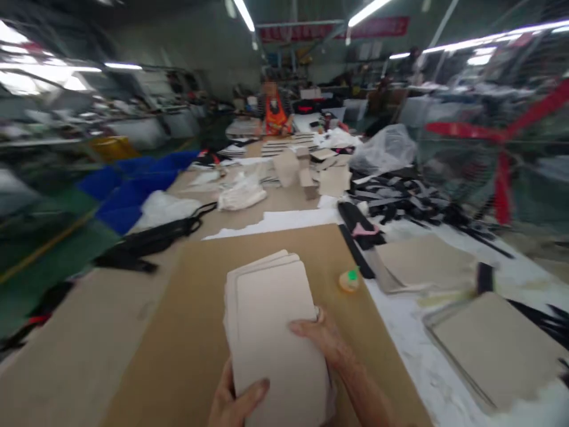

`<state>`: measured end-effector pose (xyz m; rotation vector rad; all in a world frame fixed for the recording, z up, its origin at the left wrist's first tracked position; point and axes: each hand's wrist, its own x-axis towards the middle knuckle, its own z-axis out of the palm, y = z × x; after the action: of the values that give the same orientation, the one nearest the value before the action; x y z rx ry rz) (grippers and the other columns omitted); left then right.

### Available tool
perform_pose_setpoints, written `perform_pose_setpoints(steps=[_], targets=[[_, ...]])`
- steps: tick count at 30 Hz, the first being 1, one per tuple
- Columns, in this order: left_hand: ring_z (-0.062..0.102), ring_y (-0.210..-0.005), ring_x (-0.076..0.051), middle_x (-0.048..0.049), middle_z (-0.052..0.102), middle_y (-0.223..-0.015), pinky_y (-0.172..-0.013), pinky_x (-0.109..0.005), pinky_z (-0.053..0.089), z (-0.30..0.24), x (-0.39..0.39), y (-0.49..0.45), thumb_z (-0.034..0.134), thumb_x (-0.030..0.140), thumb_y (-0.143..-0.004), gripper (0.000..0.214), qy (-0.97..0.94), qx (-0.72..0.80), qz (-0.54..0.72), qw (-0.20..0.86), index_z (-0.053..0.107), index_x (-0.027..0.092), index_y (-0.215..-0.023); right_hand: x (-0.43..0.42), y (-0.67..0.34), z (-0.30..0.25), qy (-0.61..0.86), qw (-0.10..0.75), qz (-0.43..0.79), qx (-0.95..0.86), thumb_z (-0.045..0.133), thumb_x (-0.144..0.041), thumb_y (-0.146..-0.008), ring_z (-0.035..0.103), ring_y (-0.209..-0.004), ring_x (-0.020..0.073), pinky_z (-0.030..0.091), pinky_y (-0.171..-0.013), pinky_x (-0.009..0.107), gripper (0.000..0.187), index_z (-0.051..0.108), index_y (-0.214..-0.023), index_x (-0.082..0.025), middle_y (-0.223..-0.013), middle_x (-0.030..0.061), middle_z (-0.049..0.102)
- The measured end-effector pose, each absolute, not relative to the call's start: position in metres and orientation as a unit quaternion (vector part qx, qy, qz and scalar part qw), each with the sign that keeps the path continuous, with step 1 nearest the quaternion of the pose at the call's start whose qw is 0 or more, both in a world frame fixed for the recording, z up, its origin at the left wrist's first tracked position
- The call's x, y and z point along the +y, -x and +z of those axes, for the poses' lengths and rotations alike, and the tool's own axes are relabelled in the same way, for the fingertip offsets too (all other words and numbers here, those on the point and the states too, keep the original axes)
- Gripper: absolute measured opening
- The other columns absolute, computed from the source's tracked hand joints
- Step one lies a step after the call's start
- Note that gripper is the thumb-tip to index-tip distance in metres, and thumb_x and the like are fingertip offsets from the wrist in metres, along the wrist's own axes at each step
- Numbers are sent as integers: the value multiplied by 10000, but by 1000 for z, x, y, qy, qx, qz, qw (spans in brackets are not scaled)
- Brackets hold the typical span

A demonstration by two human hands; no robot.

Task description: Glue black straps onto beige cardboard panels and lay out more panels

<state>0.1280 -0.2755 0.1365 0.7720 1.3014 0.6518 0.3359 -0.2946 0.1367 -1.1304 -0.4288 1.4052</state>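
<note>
A stack of pale beige boards (275,320) with rounded corners is held between my two hands above a brown sheet. My left hand (237,397) grips the lower left edge, its thumb lying on the top board. On the right edge, my right hand (320,335) is closed with the thumb on top and the other fingers hidden beneath or behind the stack. The boards are slightly fanned at the far end. The brown sheet (200,296) covers the table under them. Right of the stack stands a small pale bottle with a green cap (349,280).
Stacks of beige sheets (498,350) lie at the right, near dark straps (400,196). A black strap bundle (151,240) is at the left edge, beside blue bins (137,184). A red-bladed fan (502,136) stands right. A person in an orange apron (276,112) is at the far end.
</note>
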Motion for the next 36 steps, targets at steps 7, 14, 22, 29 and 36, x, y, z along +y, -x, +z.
perform_pose_setpoints(steps=[7,14,22,29,36], targets=[[695,-856,-293,-107,706,-1071,-790,-455,561,114,-192,6,715,448,-655,714,-418,594,342,596,441,198,-1265,-153,-201,83,619,420,536,-391,763,-426,-653,672,-960,291,531,-813,414,577,630,-1161,-187,-1067,99,723],[529,-1142,-336,-148,588,-1102,-1020,-479,426,29,-173,46,646,421,-648,548,-529,734,259,337,540,130,-1100,-114,-148,16,716,342,413,-447,749,-297,-613,468,-1277,323,337,-1084,426,693,578,-1269,-151,-1343,158,545],[438,-1297,-282,-141,480,-1344,-1103,-541,367,-5,-155,89,435,441,-930,547,-644,661,322,211,351,192,-1409,-150,-172,-1,751,318,387,-430,574,-429,-778,542,-1195,307,400,-1042,430,608,564,-1283,-90,-1297,196,577],[409,-1347,-242,-107,451,-1441,-1130,-477,354,-15,-140,84,368,370,-978,475,-696,637,279,179,407,242,-1433,-181,-147,8,716,269,193,-614,494,-349,-872,460,-1224,349,378,-1024,486,500,568,-1273,-60,-1314,228,531],[460,-1315,-265,-116,470,-1432,-1112,-488,388,-14,-141,87,378,369,-962,491,-721,617,283,140,425,237,-1433,-185,-140,28,713,299,214,-597,467,-282,-904,569,-949,257,433,-847,386,217,641,-994,-189,-1046,130,653]])
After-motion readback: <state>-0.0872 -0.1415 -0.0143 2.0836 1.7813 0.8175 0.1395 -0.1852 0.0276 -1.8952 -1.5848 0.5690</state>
